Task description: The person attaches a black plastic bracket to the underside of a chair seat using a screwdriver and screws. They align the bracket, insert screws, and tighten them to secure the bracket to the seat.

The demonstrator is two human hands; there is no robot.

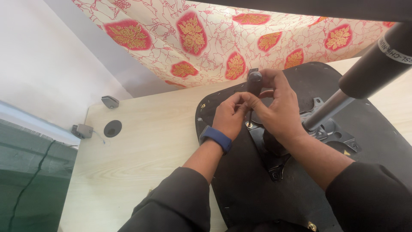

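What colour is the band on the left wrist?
Blue; the wrist band shows clearly in the head view.

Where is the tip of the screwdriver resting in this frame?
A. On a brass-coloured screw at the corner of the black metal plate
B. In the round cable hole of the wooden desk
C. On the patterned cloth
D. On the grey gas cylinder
A: the screwdriver, held upright by the right hand and steadied by the left hand, meets the brass-coloured screw on the metal plate.
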